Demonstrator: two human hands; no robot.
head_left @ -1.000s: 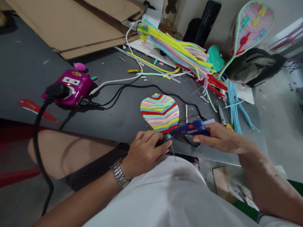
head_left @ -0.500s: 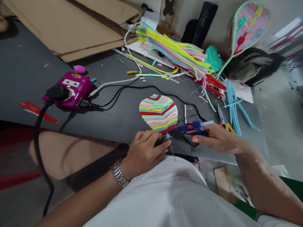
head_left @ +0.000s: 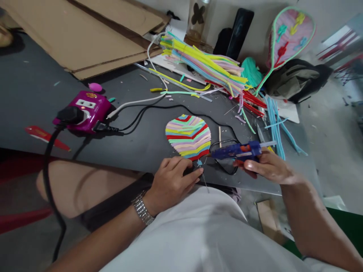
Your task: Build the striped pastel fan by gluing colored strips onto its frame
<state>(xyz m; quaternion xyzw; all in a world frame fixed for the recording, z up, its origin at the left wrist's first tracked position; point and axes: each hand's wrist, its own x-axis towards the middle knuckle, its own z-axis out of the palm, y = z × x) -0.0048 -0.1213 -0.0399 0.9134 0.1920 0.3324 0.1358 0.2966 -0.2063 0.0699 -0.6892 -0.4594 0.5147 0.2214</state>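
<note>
My right hand [head_left: 268, 166] is closed round the grip of a blue hot glue gun [head_left: 235, 151]; a clear glue stick [head_left: 268, 144] sticks out of its back. The nozzle points left, close to the lower edge of an oval panel [head_left: 188, 136] of colourful fuzzy stems laid in V-shaped stripes. Just below that panel, at the table's near edge, my left hand [head_left: 174, 175] rests with curled fingers; what lies under them is hidden. A small light blue piece [head_left: 199, 163] sits by its fingertips, and a thin wire [head_left: 205, 181] runs down past the thumb.
A purple power box [head_left: 87, 107] with plugged cords stands at left, near a red cutter [head_left: 47, 136]. Black cord [head_left: 176, 107] loops behind the panel. Bundled fuzzy stems [head_left: 207, 62], blue stems [head_left: 276, 124] and scissors [head_left: 260, 135] lie farther right. Cardboard sheets [head_left: 85, 37] fill the back left.
My right hand has drawn the glue gun to the right, its nozzle farther from the light blue piece. My left hand has stayed in place. The view has shifted slightly.
</note>
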